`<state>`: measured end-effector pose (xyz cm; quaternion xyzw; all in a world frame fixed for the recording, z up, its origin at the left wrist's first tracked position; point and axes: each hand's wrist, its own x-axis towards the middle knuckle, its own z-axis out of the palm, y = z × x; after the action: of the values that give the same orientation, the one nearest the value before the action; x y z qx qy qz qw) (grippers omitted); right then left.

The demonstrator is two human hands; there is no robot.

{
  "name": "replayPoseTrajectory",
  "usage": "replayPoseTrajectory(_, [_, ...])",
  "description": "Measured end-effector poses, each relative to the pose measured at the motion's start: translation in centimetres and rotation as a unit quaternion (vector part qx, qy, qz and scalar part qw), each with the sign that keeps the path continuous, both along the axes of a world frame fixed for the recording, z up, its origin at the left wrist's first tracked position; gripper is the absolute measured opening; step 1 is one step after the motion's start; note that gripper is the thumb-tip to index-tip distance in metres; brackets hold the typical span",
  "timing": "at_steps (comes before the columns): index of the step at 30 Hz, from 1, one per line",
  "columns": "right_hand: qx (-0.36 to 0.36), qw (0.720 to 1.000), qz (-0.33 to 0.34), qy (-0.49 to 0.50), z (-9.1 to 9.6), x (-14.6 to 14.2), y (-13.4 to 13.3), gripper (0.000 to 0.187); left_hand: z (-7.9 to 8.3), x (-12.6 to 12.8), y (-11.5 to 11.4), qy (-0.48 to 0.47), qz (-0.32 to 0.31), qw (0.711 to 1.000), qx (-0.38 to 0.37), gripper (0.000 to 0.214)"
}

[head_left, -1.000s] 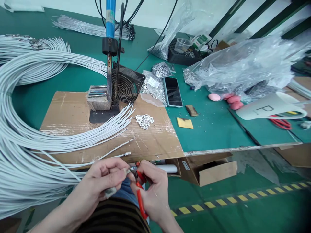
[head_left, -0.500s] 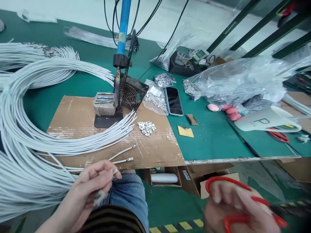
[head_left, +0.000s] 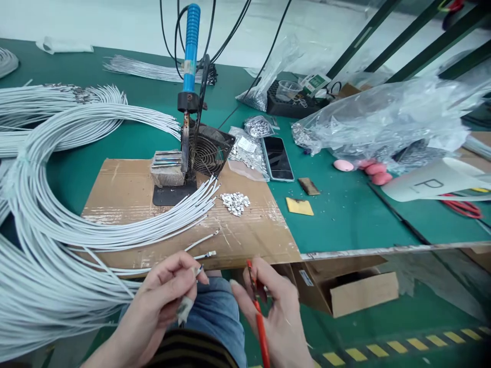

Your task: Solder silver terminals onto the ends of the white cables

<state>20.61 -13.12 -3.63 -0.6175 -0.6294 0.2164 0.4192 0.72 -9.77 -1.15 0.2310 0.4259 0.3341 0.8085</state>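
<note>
My left hand [head_left: 166,296] is closed, pinching the tip of a white wire [head_left: 198,271] just below the cardboard's front edge. My right hand [head_left: 274,312] grips red-handled scissors [head_left: 259,314], whose tip points up toward that wire end a short gap to the left. A big bundle of white wires [head_left: 57,225] curves from the left across the cardboard sheet [head_left: 126,184], its ends fanned out beside a small heap of metal terminals [head_left: 235,202]. Two loose wires [head_left: 203,245] lie near the front edge.
A blue-handled soldering iron [head_left: 190,56] stands on its stand next to a small fan [head_left: 207,148]. A phone [head_left: 278,158], bags of terminals [head_left: 257,125], a yellow sponge [head_left: 299,206], pink items [head_left: 374,171] and crumpled plastic [head_left: 387,117] lie on the green table. An open carton [head_left: 353,289] sits underneath.
My right hand swung out to the lower right with the scissors, then came back beside my left hand. The left hand kept its pinch on the wire. The view shifted slightly.
</note>
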Motion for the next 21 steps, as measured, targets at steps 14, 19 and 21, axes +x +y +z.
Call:
replayPoseTrajectory(14, [-0.075,0.963,-0.026,0.259,1.8,-2.5,0.1,0.012,0.2,1.7,-0.3,0.064,-0.007,0.997,0.033,0.043])
replayPoseTrajectory(19, [-0.03,0.972,-0.023,0.233,1.2,-2.6,0.2,0.014,0.1,2.0,-0.4,0.071,-0.005,0.996,0.053,0.044])
replayPoseTrajectory(21, [-0.019,0.974,-0.018,0.225,1.0,-2.6,0.2,0.014,0.1,2.1,-0.4,0.073,-0.005,0.996,0.057,0.044])
